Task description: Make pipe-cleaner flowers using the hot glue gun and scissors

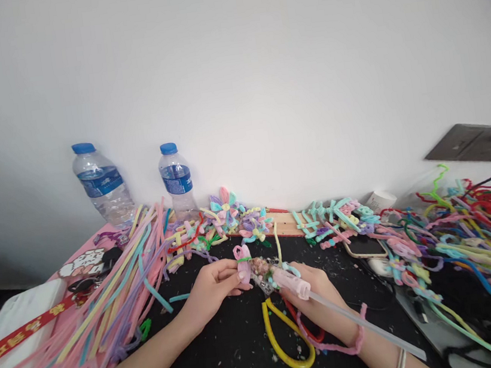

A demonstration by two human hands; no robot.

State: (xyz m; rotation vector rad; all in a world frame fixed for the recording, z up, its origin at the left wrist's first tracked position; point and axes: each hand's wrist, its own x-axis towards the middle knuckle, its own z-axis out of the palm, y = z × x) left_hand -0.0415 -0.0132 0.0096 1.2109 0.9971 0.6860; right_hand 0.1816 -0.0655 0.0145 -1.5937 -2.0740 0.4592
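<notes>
Fuzzy pipe-cleaner flower (242, 255) in progress

Left hand (211, 288) fingers pinch the pink looped petal; right hand (317, 301) grips a clear glue gun (292, 282) over the black worktop (230, 343).

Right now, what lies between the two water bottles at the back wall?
In the head view, the stretch between the left water bottle and the right water bottle is bare wall; only tips of the long pipe cleaners poke up at its base.
</notes>
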